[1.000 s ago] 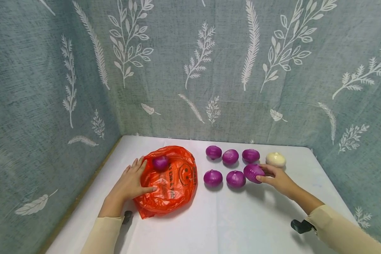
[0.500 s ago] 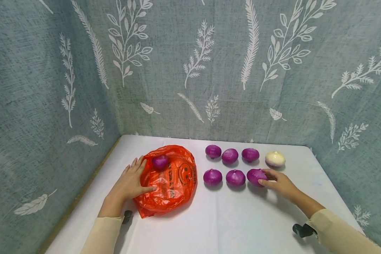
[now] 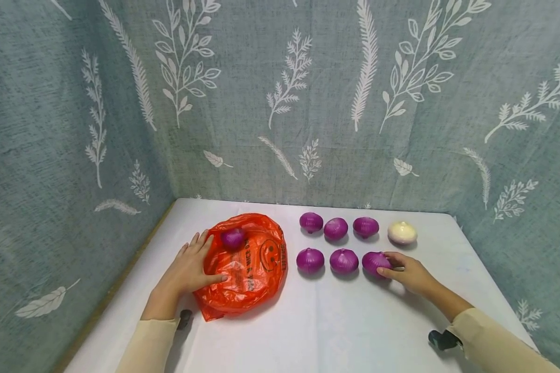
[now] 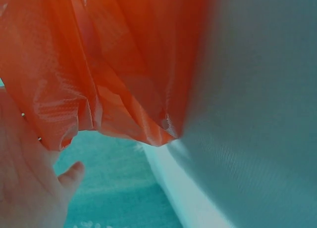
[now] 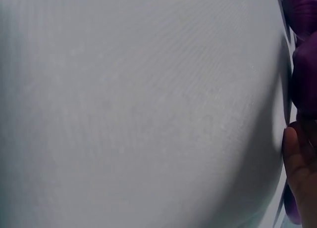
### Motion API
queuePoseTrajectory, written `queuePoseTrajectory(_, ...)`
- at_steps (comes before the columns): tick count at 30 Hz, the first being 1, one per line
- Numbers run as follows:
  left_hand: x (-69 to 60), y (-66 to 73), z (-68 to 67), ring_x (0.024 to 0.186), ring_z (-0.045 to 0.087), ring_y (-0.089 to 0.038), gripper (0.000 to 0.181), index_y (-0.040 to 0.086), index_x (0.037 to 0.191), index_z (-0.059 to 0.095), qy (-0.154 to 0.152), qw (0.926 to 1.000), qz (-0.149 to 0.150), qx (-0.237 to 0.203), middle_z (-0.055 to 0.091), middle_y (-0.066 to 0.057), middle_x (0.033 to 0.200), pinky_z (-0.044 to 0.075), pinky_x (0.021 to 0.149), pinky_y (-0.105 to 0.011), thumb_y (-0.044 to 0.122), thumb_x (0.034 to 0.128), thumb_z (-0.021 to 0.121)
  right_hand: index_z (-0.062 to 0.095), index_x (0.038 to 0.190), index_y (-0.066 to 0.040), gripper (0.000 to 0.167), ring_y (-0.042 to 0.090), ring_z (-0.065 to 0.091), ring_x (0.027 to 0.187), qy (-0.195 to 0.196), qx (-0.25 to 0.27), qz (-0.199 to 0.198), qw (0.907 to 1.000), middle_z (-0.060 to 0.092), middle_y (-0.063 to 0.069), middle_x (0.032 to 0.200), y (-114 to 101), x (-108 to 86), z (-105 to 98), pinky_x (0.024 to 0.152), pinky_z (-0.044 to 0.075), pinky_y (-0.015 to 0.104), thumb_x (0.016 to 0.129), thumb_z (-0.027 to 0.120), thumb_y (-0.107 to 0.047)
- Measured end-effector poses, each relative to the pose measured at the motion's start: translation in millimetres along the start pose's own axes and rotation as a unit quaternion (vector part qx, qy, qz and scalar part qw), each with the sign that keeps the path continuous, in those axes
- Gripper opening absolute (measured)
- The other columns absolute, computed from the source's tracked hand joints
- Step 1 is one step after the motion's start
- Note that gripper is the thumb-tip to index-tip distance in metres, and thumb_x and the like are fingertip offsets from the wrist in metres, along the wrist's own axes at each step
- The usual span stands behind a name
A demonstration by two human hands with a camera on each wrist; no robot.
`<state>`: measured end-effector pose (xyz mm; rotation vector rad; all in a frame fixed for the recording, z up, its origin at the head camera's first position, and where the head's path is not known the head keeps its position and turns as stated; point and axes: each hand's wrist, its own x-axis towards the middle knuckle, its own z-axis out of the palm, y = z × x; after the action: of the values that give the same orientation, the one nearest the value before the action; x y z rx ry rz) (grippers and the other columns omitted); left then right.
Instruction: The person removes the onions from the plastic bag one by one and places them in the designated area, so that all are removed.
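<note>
My left hand [image 3: 187, 269] lies with spread, straight fingers on the left rim of a red plastic bag [image 3: 266, 295], which stands opened wide with a smiley print inside. In it sits one red onion [image 3: 233, 238]. In the left wrist view the bag's crumpled side [image 4: 124, 79] hangs beside that hand. At the right my right hand [image 3: 413, 273] holds a purple-red onion [image 3: 375, 263] from its right side, thumb in front and fingers behind. This onion rests at the right end of the front row, beside another red onion [image 3: 344, 261]. The right wrist view shows only part of the hand [image 5: 299, 159].
Farther left in the front row is a red onion [image 3: 310, 260]. Behind stand more red onions [image 3: 311, 222], [image 3: 336, 229], [image 3: 366, 227] and a pale white onion [image 3: 402, 232] at the right. Patterned curtains [image 3: 242, 103] border the white table [image 3: 326, 321].
My right hand has lowered the onion slightly right and toward me, from above the table onto the end of the front row. The left hand and bag stay in place.
</note>
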<state>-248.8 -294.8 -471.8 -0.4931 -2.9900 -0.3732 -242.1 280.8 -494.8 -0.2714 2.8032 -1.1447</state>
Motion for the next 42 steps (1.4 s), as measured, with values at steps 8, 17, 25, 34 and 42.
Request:
queuePoseTrajectory(8,-1.9,1.8,1.7,0.145,0.009,-0.041,0.121,0.000,0.153,0.023,-0.003,1.0000,0.000,-0.001,0.012,-0.019,0.160,0.011,0.114,-0.058,0.077,0.0699,0.065,0.053,0.135,-0.004,0.068,0.035,0.061,0.107,0.007,-0.001,-0.004,1.0000,0.064,0.018,0.118,1,-4.0,3,0.091,0.047,0.055,0.084,0.075,-0.044)
queuePoseTrajectory(17,-6.0,4.8,2.6,0.145,0.010,-0.042,0.121,-0.003,0.152,0.024,0.003,1.0000,0.004,-0.003,0.014,-0.020,0.160,0.011,0.113,-0.059,0.075,0.0701,0.067,0.052,0.135,-0.003,0.069,0.038,0.061,0.106,0.000,-0.002,-0.018,0.9998,0.063,0.019,0.116,2,-8.5,4,0.090,0.048,0.055,0.083,0.076,-0.042)
queuePoseTrajectory(25,-4.5,7.0,1.0,0.145,0.008,-0.041,0.120,-0.001,0.153,0.022,-0.004,1.0000,0.002,-0.003,0.012,-0.019,0.160,0.010,0.114,-0.058,0.072,0.0710,0.069,0.050,0.137,-0.001,0.072,0.038,0.060,0.109,-0.006,0.003,-0.012,0.9999,0.061,0.022,0.120,2,-6.9,3,0.091,0.046,0.057,0.084,0.076,-0.042)
queuePoseTrajectory(34,-0.3,8.5,-0.6,0.145,0.008,-0.042,0.116,-0.002,0.153,0.022,0.005,0.9999,0.011,-0.005,0.012,-0.019,0.160,0.010,0.114,-0.059,0.063,0.0730,0.074,0.049,0.137,0.002,0.073,0.041,0.058,0.112,0.002,0.000,-0.029,0.9996,0.057,0.024,0.127,-8,1.6,-8,0.091,0.047,0.057,0.084,0.076,-0.040)
queuePoseTrajectory(42,0.4,13.1,0.3,0.145,0.009,-0.041,0.115,-0.002,0.153,0.022,0.005,0.9999,0.007,-0.006,0.014,-0.021,0.159,0.010,0.114,-0.059,0.063,0.0731,0.074,0.050,0.136,0.005,0.072,0.042,0.053,0.116,0.010,-0.011,-0.077,0.9969,0.052,0.026,0.132,-27,15.0,-16,0.091,0.048,0.054,0.084,0.077,-0.037)
